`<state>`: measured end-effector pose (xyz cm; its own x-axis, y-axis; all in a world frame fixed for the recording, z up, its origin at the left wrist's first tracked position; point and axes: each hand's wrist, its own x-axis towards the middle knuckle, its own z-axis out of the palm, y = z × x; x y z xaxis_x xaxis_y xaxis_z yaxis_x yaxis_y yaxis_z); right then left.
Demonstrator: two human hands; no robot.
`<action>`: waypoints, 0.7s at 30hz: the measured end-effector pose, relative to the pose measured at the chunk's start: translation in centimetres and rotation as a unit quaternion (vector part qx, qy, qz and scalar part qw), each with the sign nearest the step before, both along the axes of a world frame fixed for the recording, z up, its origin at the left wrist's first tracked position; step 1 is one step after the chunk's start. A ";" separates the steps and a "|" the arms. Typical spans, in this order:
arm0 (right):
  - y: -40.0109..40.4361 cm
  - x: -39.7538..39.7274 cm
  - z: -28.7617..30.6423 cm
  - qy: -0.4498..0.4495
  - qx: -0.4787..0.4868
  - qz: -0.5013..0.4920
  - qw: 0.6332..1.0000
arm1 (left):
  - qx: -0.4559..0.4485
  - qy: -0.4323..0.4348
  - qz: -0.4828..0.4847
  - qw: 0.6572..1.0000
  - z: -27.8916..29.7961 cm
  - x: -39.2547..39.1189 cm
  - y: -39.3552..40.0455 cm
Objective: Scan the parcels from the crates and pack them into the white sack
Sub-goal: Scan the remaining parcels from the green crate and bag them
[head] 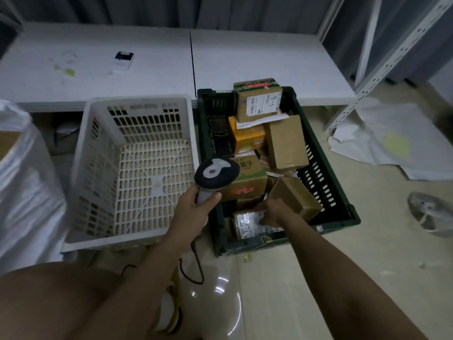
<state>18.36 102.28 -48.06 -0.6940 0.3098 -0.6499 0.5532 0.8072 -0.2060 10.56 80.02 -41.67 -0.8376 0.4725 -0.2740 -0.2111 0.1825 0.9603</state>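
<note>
My left hand (193, 207) grips the handle of a grey and black barcode scanner (215, 173), held over the gap between the two crates. My right hand (275, 212) reaches into the near end of the dark green crate (343, 204) and holds a small parcel with a shiny label (247, 224). That crate is full of cardboard parcels: a labelled box on top at the far end (259, 104), an orange box (247, 137), a plain brown box (286, 143) and a tilted brown box (296, 196). The white crate (137, 168) beside it holds nothing. The white sack (27, 192) stands at the left edge.
White tables (257, 57) run along the back, with a small black and white device (122, 60) on the left one. A white metal rack upright (382, 67) rises at the right. Crumpled white sheets (387, 141) and a grey object (431, 214) lie on the floor at right. The scanner cable (196, 268) trails down.
</note>
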 end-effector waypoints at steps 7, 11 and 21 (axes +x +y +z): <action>1.0 -0.8 -2.0 -0.034 0.042 0.048 0.997 | -0.010 -0.019 -0.018 1.000 -0.9 -0.2 0.7; 1.4 -1.2 -1.7 -0.044 0.018 0.088 0.995 | -0.003 -0.030 -0.009 1.000 -1.0 -0.2 0.9; 3.1 1.0 1.5 0.121 0.025 -0.020 0.992 | 0.004 -0.024 0.004 1.000 -0.2 0.8 -0.1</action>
